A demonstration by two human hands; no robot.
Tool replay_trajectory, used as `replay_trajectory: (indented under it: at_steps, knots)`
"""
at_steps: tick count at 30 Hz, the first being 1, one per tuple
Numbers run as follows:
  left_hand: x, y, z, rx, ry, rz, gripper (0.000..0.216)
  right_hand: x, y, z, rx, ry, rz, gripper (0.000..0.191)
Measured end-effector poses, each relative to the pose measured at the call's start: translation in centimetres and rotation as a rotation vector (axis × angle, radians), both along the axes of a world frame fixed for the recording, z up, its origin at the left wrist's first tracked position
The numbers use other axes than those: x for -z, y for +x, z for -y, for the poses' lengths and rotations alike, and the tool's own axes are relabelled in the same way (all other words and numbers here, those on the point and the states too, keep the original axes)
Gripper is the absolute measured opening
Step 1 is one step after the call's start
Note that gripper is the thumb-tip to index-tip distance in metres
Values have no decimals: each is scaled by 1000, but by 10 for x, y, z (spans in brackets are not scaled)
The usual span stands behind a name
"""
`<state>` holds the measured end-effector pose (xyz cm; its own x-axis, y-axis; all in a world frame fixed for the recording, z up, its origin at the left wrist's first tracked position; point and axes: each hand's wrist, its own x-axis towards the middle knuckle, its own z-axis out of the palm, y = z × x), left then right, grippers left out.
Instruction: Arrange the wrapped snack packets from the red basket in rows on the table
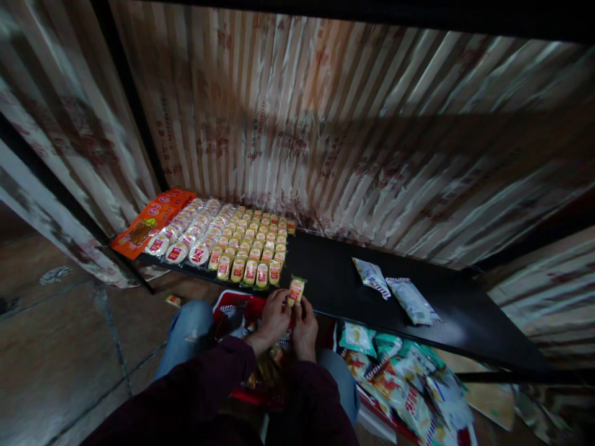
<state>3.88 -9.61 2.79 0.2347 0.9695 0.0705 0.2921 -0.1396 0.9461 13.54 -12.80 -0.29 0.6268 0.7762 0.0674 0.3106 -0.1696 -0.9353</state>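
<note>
Between my two hands, at the front edge of the black shelf (334, 260), I hold a small wrapped snack cake (296, 291) with a yellow wrapper and an orange-red label. My left hand (275, 316) grips it from the left, fingers closed at its side. My right hand (304, 327) closes on its lower right corner. Left of the hands, rows of similar yellow wrapped cakes (251, 271) stand on the shelf. Beyond them are rows of round white wrapped cakes (176, 252). Below my hands, between my knees, a red basket (220, 300) holds more packets.
An orange snack bag (151, 223) lies at the shelf's left end. Two white-blue packets (413, 300) lie on the right part. Another basket of snack bags (404, 378) stands at lower right. A loose yellow packet (173, 301) is on the floor. Striped sheeting (297, 136) hangs behind.
</note>
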Motion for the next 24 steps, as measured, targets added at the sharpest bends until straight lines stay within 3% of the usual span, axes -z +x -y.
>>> replay_trajectory:
  at_steps: [14,24]
  knots:
    - [-14,37,-39,-45,-37,-23,47,0,35,-57,-16,38,-16,59]
    - [-21,60,-69,-71,-42,-86,37,9,55,-97,-12,-9,-29,61]
